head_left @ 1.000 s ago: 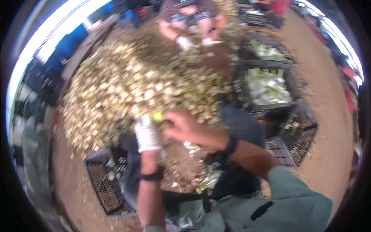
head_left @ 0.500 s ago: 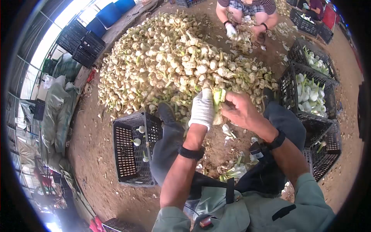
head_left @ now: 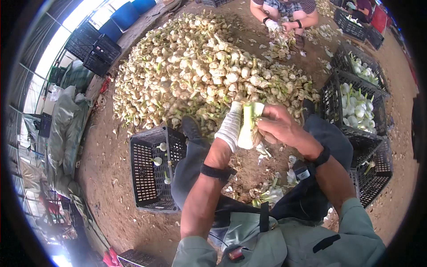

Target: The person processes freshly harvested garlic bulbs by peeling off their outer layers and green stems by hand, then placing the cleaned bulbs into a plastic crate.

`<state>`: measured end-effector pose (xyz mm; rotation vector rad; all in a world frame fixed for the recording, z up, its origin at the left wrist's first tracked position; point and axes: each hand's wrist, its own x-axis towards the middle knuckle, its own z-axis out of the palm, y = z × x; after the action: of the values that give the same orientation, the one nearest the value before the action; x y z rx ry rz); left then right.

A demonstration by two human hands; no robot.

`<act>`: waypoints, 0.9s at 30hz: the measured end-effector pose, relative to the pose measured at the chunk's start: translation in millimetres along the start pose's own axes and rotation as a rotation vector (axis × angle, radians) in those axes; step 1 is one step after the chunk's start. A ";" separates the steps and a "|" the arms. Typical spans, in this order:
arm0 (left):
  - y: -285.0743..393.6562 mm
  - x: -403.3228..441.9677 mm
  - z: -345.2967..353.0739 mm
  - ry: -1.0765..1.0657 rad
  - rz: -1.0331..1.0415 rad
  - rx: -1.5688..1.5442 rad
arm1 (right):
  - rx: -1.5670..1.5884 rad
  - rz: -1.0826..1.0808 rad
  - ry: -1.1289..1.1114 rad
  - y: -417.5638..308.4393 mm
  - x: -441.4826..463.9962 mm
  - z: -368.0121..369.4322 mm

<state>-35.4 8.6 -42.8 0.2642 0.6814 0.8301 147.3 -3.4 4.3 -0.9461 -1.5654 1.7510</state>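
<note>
The gloved left hand (head_left: 230,124) holds one side of a garlic bulb (head_left: 246,133) while the bare right hand (head_left: 282,127) pinches its other side, in front of the garlic pile (head_left: 191,71). A black crate (head_left: 143,187) holding loose bulbs (head_left: 156,161) stands beside the left leg (head_left: 190,167).

Garlic (head_left: 246,130) — more pale length showing; co-worker's hands (head_left: 273,26) — closer together.

Blue barrels (head_left: 123,18), draped greenish sheeting (head_left: 63,135), possibly red cloth (head_left: 111,258) lower left
</note>
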 end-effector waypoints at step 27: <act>-19.5 47.2 -46.1 0.621 0.755 0.963 | -1.014 -0.208 0.252 159.1 48.5 -83.0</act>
<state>-31.2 29.3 -108.3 1.2172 1.6040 1.2653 192.2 63.3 -163.3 -1.3062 -2.2822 0.5822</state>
